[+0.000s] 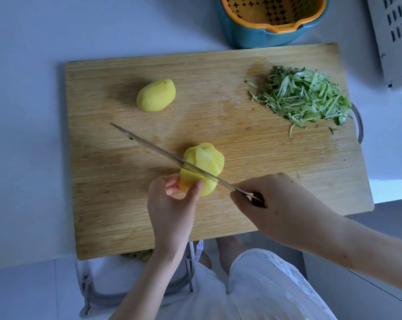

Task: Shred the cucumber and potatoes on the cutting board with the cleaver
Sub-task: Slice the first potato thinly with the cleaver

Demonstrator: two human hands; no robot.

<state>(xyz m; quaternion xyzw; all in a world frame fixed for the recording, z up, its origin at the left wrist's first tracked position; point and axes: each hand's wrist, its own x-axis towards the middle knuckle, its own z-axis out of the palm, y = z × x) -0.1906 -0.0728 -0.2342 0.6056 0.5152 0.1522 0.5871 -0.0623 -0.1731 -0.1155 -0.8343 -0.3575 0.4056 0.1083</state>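
Observation:
On the wooden cutting board (241,139) lies a peeled yellow potato (190,181), partly cut; several slices (207,158) lean away from its far end. My left hand (172,204) pinches the uncut near end with curled fingers. My right hand (280,209) grips the cleaver's handle; the cleaver blade (158,150) is seen edge-on and stands in the potato between the slices and the whole part. A second whole peeled potato (156,95) sits at the back left of the board. A heap of green cucumber shreds (303,95) lies at the back right.
A blue bowl with an orange strainer (271,19) stands just behind the board. A grey perforated metal object (394,38) is at the far right. The board overhangs the white counter's front edge; a stool frame (89,289) and my white-clad legs show below.

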